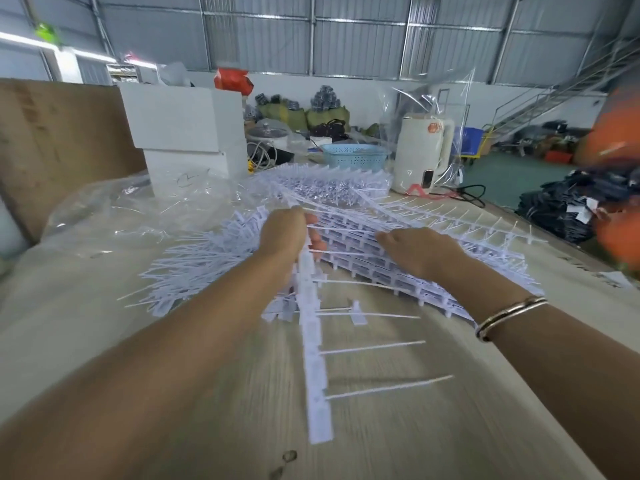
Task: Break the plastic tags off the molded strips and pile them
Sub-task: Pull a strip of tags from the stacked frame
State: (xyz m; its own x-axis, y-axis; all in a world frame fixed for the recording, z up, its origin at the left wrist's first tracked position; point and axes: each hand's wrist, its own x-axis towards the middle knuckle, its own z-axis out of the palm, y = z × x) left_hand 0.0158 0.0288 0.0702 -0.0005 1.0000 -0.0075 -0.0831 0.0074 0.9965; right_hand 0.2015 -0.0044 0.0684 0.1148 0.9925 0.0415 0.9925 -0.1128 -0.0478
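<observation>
My left hand point(289, 233) grips the top of a long white molded strip point(313, 344) that hangs toward me over the wooden table point(433, 427), with thin stems sticking out to its right. My right hand point(420, 249) rests fingers-down on a stack of molded strips point(398, 268) lying across the table's middle. A pile of loose white tags point(204, 254) spreads to the left of my left hand. One loose tag point(358, 315) lies near the hanging strip. The frame is blurred by motion.
Clear plastic bags point(138, 209) lie at the left. White boxes point(183, 133), a blue basket point(355, 155) and a cream kettle point(424, 150) stand at the back. Brown board point(52, 140) leans at far left. The table's right edge drops to a green floor.
</observation>
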